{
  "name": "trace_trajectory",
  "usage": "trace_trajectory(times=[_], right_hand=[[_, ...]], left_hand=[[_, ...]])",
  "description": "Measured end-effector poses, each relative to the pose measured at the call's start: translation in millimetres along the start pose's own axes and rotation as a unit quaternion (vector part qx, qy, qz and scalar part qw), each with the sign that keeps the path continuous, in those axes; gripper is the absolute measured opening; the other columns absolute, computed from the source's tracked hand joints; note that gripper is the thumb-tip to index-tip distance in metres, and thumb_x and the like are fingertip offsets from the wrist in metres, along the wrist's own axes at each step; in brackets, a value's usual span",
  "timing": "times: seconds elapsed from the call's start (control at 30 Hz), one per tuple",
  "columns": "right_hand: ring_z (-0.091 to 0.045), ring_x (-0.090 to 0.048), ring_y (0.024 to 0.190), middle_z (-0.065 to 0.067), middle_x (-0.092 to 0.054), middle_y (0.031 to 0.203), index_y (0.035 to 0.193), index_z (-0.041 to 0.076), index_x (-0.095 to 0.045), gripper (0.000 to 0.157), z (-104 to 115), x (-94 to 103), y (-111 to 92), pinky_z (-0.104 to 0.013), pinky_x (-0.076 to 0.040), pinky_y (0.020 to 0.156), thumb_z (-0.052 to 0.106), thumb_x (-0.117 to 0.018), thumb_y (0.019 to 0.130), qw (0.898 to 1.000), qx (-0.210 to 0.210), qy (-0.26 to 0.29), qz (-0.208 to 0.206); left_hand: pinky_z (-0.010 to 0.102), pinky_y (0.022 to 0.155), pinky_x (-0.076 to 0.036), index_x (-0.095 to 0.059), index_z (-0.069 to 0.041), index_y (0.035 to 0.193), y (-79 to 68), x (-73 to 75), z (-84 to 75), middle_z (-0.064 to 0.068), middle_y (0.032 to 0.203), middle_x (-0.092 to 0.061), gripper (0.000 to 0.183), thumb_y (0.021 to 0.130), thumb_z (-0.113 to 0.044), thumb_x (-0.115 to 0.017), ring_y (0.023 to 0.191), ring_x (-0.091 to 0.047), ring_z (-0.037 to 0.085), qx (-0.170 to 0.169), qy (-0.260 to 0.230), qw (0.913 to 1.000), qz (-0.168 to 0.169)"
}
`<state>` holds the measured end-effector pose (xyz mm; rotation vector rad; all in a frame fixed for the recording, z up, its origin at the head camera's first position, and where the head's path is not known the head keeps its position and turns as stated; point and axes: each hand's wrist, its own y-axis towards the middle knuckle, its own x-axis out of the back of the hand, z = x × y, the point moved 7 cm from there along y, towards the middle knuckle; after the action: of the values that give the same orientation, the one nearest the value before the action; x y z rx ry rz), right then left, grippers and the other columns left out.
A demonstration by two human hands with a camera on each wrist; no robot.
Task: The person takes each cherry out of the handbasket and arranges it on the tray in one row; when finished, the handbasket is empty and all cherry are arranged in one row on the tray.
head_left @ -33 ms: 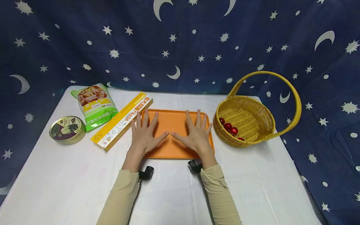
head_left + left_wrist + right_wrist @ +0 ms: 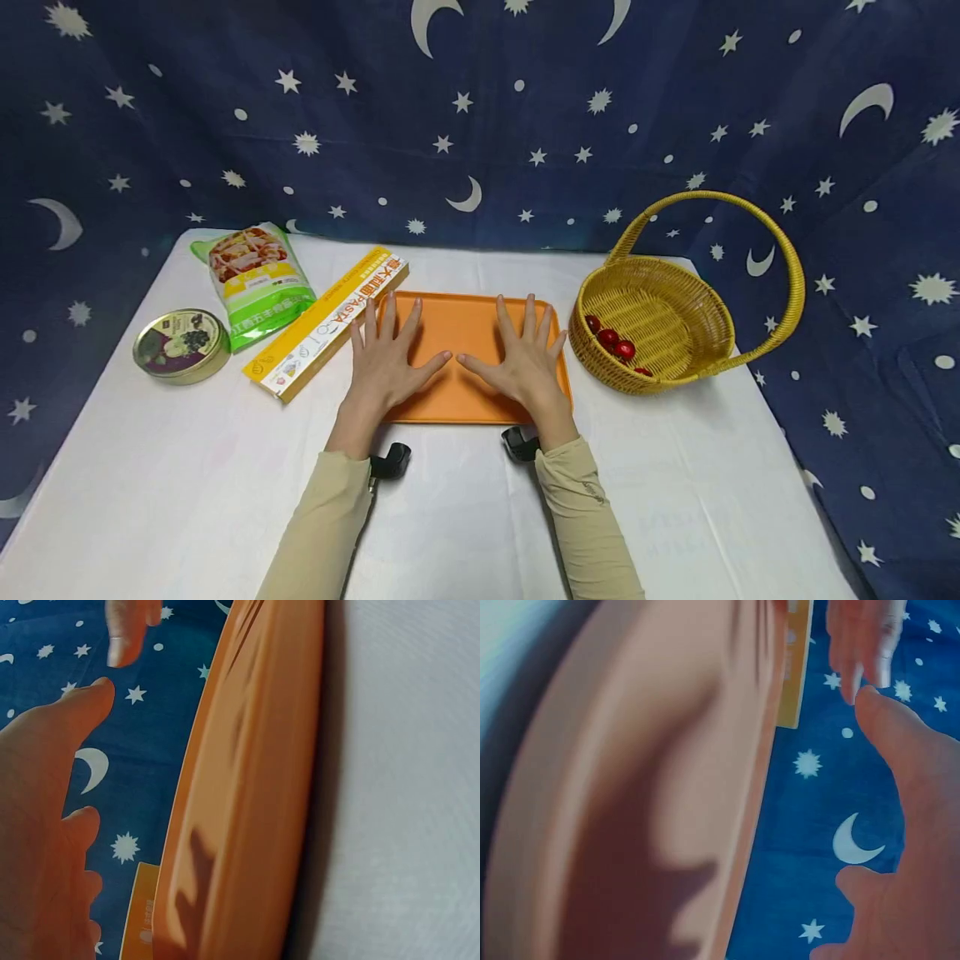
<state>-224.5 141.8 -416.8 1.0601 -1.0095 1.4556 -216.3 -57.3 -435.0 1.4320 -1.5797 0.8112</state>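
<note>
Both hands hover over an orange tray [image 2: 465,325] in the middle of the table, palms down with fingers spread and nothing in them. My left hand [image 2: 386,367] is above the tray's left part, close to a long yellow and white pasta box [image 2: 326,325]. Above the right part is my right hand [image 2: 525,367], near the wicker basket [image 2: 652,329]. The thumbs point at each other with a small gap between. In the left wrist view, a gap and a shadow show between the left hand [image 2: 37,795] and the tray [image 2: 247,780].
Several small glossy red fruits [image 2: 608,338] lie in the basket, whose tall handle [image 2: 793,283] arches to the right. On the left are a green and yellow food bag [image 2: 258,283] and a round tin [image 2: 182,346]. A dark blue starry curtain [image 2: 480,125] hangs behind the white-covered table [image 2: 465,517].
</note>
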Motion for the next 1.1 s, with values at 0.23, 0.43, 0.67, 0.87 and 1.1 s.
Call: trace_trajectory(times=[0.23, 0.43, 0.67, 0.87, 1.1], right_hand=[[-0.048, 0.010, 0.146, -0.021, 0.013, 0.162, 0.160, 0.025, -0.009, 0.108, 0.2, -3.0, -1.0, -0.073, -0.001, 0.107, 0.081, -0.052, 0.078, 1.000, 0.010, 0.006, -0.002], [-0.046, 0.009, 0.147, -0.019, 0.013, 0.162, 0.160, 0.024, -0.012, 0.106, 3.9, -1.7, 0.7, -0.069, 0.000, 0.110, 0.077, -0.055, 0.079, 0.999, 0.022, 0.049, 0.001], [-0.044, 0.008, 0.148, -0.018, 0.008, 0.163, 0.160, 0.027, -0.012, 0.101, 8.1, -3.0, 4.6, -0.065, -0.001, 0.113, 0.070, -0.060, 0.082, 0.993, 0.044, 0.105, 0.008], [-0.043, 0.007, 0.148, -0.019, 0.008, 0.163, 0.160, 0.026, -0.013, 0.099, -0.6, -2.3, 5.4, -0.064, 0.000, 0.113, 0.067, -0.060, 0.083, 0.992, 0.044, 0.119, 0.008], [-0.040, 0.002, 0.149, -0.020, 0.004, 0.163, 0.160, 0.021, -0.015, 0.095, -12.9, 5.2, 5.5, -0.062, -0.001, 0.114, 0.063, -0.059, 0.087, 0.991, 0.047, 0.128, -0.002]], left_hand=[[0.062, 0.114, 0.001, -0.019, -0.023, 0.159, -2.5, 1.4, 7.4, 0.017, 0.164, 0.002, 0.092, 0.087, -0.072, -0.047, 0.148, 0.012, 0.042, 0.005, -0.011, 0.9999, -0.003], [0.062, 0.113, -0.011, -0.017, -0.020, 0.159, -4.6, 10.3, 16.6, 0.019, 0.164, -0.001, 0.088, 0.091, -0.067, -0.047, 0.149, 0.006, 0.040, 0.009, -0.061, 0.9981, -0.002], [0.062, 0.108, -0.028, -0.020, -0.015, 0.158, -8.1, 27.7, 24.3, 0.020, 0.161, -0.018, 0.085, 0.093, -0.062, -0.048, 0.147, -0.015, 0.040, 0.025, -0.120, 0.9921, -0.025], [0.061, 0.108, -0.028, -0.024, -0.011, 0.157, -8.6, 21.0, 31.5, 0.019, 0.160, -0.022, 0.079, 0.095, -0.054, -0.050, 0.147, -0.018, 0.037, 0.029, -0.156, 0.9860, -0.050], [0.050, 0.106, -0.037, -0.039, -0.002, 0.150, -14.5, 13.6, 41.8, 0.021, 0.147, -0.043, 0.068, 0.092, -0.030, -0.062, 0.133, -0.043, 0.036, 0.029, -0.237, 0.9627, -0.127]])
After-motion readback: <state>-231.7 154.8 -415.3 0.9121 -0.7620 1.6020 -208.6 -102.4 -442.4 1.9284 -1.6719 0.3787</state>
